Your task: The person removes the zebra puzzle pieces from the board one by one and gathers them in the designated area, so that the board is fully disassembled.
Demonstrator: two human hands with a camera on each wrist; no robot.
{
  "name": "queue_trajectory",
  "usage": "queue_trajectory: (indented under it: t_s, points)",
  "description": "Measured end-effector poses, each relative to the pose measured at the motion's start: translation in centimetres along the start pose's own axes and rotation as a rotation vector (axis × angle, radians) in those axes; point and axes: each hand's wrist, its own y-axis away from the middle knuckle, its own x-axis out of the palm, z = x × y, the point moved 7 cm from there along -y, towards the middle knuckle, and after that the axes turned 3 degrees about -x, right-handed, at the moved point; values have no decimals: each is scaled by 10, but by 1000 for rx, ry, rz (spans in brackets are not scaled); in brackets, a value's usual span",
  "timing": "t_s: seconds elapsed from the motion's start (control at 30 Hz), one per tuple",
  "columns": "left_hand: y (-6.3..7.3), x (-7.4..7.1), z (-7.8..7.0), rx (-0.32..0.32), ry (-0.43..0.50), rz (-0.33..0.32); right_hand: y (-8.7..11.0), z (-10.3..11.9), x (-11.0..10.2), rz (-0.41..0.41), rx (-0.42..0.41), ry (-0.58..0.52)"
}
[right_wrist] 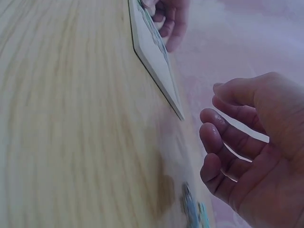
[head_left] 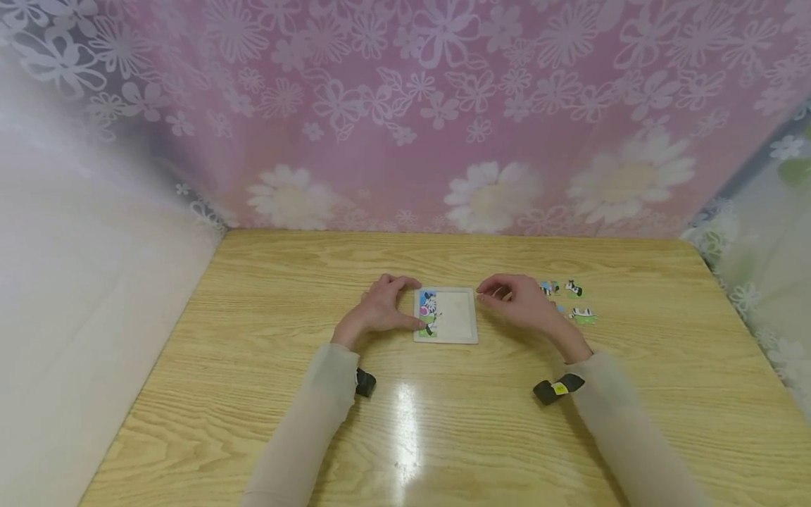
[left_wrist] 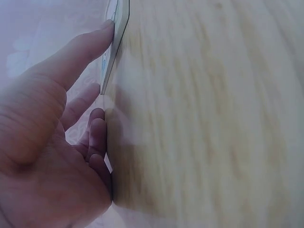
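A square, pale-framed puzzle board [head_left: 456,317] lies mid-table, with a printed strip [head_left: 429,303] of a black-and-white animal along its left side. My left hand [head_left: 382,306] is at that side, its thumb [left_wrist: 95,45] extended onto the board and its index fingertip by the far left corner. Just off the right edge hovers my right hand [head_left: 516,299], fingers loosely bent and thumb close to the index finger. Between those fingertips nothing shows in the right wrist view, where the board's bare side [right_wrist: 154,61] faces the hand.
Several loose printed puzzle pieces lie right of the right hand, among them a black-and-white animal piece [head_left: 574,289] and a green-bottomed piece [head_left: 583,316]. Partly behind the hand is a blue piece [head_left: 548,287]. A pink flowered curtain [head_left: 393,141] borders the wooden table's [head_left: 469,436] far edge.
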Motion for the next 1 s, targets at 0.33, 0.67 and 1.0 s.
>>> queue_trajectory:
  t_s: [0.33, 0.67, 1.0]
  points:
    - [0, 0, 0, -13, -12, -5, -21, 16, 24, 56, -20, -8]
    - [0, 1, 2, -15, -6, -3, -38, 30, 41, 82, -91, 21]
    - [0, 0, 1, -12, -3, 0, -51, 34, 53, 132, -101, 123]
